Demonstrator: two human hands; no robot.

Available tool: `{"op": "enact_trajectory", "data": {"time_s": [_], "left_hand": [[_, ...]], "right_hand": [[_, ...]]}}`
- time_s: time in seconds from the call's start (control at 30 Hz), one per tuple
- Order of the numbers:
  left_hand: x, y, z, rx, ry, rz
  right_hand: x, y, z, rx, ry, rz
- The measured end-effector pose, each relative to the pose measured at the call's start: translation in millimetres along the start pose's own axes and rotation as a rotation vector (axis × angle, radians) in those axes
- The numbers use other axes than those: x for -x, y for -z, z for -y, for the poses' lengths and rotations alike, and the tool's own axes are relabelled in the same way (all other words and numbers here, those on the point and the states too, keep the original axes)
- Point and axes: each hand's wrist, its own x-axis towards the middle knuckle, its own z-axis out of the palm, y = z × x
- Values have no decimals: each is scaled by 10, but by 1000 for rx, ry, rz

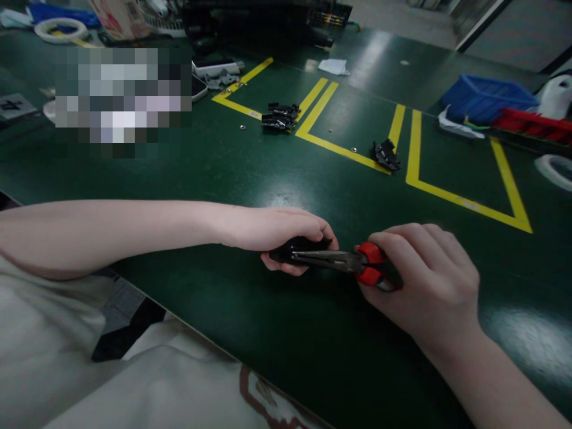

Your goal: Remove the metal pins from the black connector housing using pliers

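Note:
My left hand point(295, 229) is closed around a small black plastic part point(286, 251), most of which the fingers hide. In my right hand point(429, 274) are long-nose pliers point(333, 258) with red handles. Their jaws point left and reach the black part; whether they grip it I cannot tell. Beyond the hands, a black plastic assembly point(280, 117) lies on the green table point(201, 173), by a yellow tape corner. Another black assembly point(386, 156) rests farther right, on a tape line.
Yellow tape point(469, 205) marks several bays along the table. At the right stand a blue bin point(487, 98), a red tray point(534, 125) and a tape roll point(556, 170). A phone point(199, 88) lies back left, near another tape roll point(61, 30). Small metal pieces point(242, 127) are scattered about.

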Motion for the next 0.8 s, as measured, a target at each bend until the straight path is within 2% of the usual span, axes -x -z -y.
{"op": "enact_trajectory", "data": {"time_s": [0.17,0.47,0.6,0.8], "left_hand": [[-38,-2,58,93,-87,-72],[-39,15,88,192,-337,-345],[-34,30,116,196,-426,-371],[-29,67,177,88,-563,-342]], "right_hand": [[13,-13,-7,-14,-48,38],[25,-20,-52,-31,-162,74],[43,-31,-84,-33,-221,63],[56,-32,-134,-48,-290,36]]}}
